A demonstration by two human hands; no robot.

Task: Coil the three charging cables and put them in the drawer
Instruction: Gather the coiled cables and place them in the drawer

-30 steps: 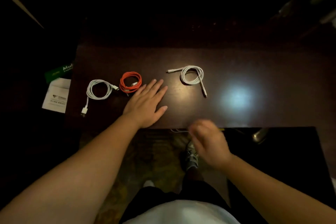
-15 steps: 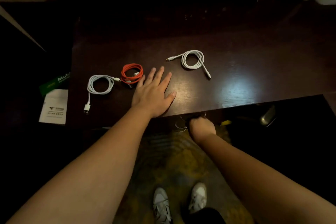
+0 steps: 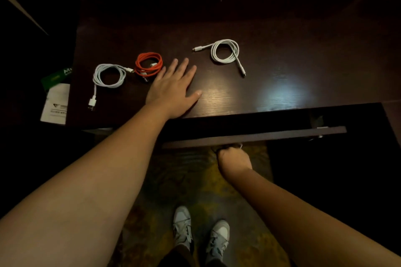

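Three coiled cables lie on the dark wooden desk (image 3: 282, 60): a white cable with a USB plug (image 3: 108, 77) at the left, an orange cable (image 3: 148, 64) beside it, and another white cable (image 3: 225, 52) further right. My left hand (image 3: 173, 90) rests flat on the desk, fingers spread, just right of the orange cable and holding nothing. Below the desk edge my right hand (image 3: 233, 158) is closed on the handle of the drawer (image 3: 253, 136), which stands pulled partway out. The drawer's inside is dark.
A green box (image 3: 56, 77) and a white leaflet (image 3: 55, 104) lie left of the desk, lower down. My two shoes (image 3: 201, 232) stand on a patterned carpet below the drawer. A bright light reflection sits on the desk's right part.
My right hand went under the desk edge, closed on the handle and pulled the drawer out toward me. My left hand stayed flat on the desk.
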